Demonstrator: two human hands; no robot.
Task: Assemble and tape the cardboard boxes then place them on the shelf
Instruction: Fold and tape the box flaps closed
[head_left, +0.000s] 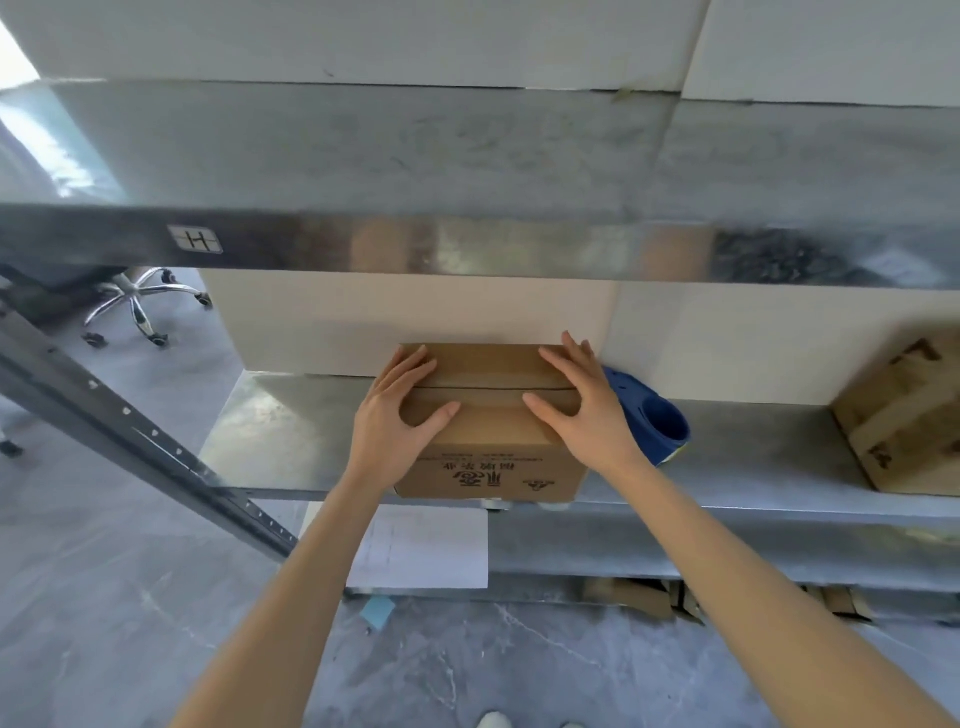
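We take this for a storeroom or small warehouse. Galvanised metal shelving (291, 431) stands on a slotted steel upright (130, 431), and plain white cartons (405, 317) fill the back of its tiers. A printed brown cardboard box (493, 467) sits at the front edge, a second brown box (904, 415) farther right. Flattened cardboard (628, 597) lies under the lowest tier, a paper sheet (426, 545) hangs on the shelf front, and a swivel chair's chrome base (137, 304) stands on the bare grey floor (130, 597).

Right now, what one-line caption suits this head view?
Left hand and right hand rest on a closed cardboard box on a metal shelf, blue object beside it.
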